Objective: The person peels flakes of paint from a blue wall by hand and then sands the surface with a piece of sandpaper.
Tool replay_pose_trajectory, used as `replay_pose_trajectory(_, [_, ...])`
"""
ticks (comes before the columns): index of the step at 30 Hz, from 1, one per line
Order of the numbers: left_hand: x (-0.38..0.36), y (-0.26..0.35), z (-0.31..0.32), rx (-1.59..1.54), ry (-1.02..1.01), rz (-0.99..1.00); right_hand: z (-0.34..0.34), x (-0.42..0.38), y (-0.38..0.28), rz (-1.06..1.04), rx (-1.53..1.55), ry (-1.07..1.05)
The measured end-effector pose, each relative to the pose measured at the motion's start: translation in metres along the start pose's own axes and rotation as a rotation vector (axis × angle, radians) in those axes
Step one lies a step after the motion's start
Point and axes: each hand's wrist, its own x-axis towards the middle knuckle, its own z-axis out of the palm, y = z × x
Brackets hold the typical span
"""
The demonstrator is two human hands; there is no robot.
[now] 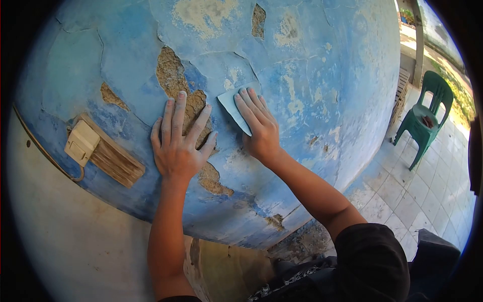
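Observation:
My left hand (179, 133) lies flat on the blue wall (307, 151) with its fingers spread, partly covering a patch of bare, crumbled plaster (171, 68). Dust whitens its fingertips. To its right, my right hand (259, 123) presses a pale blue sheet of sandpaper (230, 106) against the wall under its fingers. The sheet's left edge stands out past the hand, and a corner lifts slightly. Around both hands the paint is flaking and cracked.
A cream switch box (82, 143) on a wooden board (115, 161) is fixed to the wall at left. Below it is a pale lower surface (85, 231). A green plastic chair (427, 113) with small items on its seat stands on the tiled floor (402, 194) at right.

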Motion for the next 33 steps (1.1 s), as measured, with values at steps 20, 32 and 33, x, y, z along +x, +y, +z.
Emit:
replay_pose_trajectory(20, [0.004,0.001,0.000,-0.021,0.007,0.014,0.000,0.041,-0.004,-0.059,0.013,0.006])
replay_pose_trajectory(32, [0.004,0.002,0.000,-0.038,0.010,0.006,0.001,0.051,-0.003,-0.068,0.024,0.019])
replay_pose_trajectory(33, [0.007,0.002,0.002,-0.035,0.019,0.004,-0.001,0.045,0.000,-0.066,0.021,0.004])
